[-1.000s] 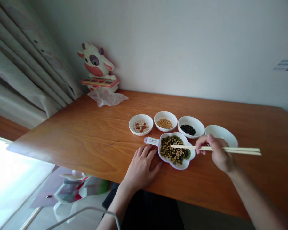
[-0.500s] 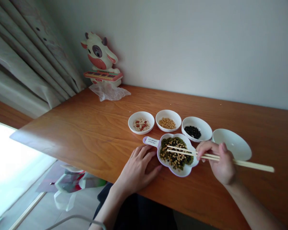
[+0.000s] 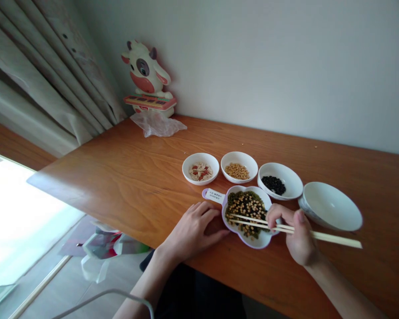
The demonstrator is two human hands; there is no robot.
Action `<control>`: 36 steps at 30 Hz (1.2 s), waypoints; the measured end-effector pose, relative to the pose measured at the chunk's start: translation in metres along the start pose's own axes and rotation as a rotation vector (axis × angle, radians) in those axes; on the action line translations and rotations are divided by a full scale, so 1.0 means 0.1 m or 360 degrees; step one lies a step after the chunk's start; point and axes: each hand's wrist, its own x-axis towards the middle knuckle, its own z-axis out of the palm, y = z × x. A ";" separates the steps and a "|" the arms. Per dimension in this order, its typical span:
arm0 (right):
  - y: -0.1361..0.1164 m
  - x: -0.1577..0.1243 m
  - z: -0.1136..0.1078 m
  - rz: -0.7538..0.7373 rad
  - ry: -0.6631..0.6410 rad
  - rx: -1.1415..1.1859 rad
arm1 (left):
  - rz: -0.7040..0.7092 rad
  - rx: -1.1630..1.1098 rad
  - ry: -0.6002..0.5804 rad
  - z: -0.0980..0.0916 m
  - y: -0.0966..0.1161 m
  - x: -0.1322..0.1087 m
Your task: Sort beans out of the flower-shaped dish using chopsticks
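My right hand [image 3: 295, 235] grips a pair of light wooden chopsticks [image 3: 335, 239]. Their tips dip into a white flower-shaped dish with a purple rim [image 3: 257, 242] and a short labelled handle [image 3: 214, 196]. Mixed in this dish lie small green beans [image 3: 232, 200], yellow soybeans [image 3: 249, 206] and dark beans. My left hand [image 3: 194, 230] lies on the table with its fingers stretched out, beside the dish's left edge under the handle. Whether its fingertips touch the dish I cannot tell.
Behind the dish stand white bowls of pale seeds and reddish pieces [image 3: 187, 173], yellow beans [image 3: 223, 168] and black beans [image 3: 289, 181]. A larger white bowl [image 3: 335, 206] sits near my right hand. A cow keyboard toy [image 3: 149, 84] and plastic bag [image 3: 161, 125] are at the back left.
The chopstick tips have shifted within the flower-shaped dish, towards its lower left part. My right hand has moved a little closer over the dish's right edge. The view has swung slightly left.
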 end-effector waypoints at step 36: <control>-0.01 0.03 0.07 -0.0094 0.0073 0.0016 | -0.0027 -0.0003 0.0045 0.01 0.00 -0.05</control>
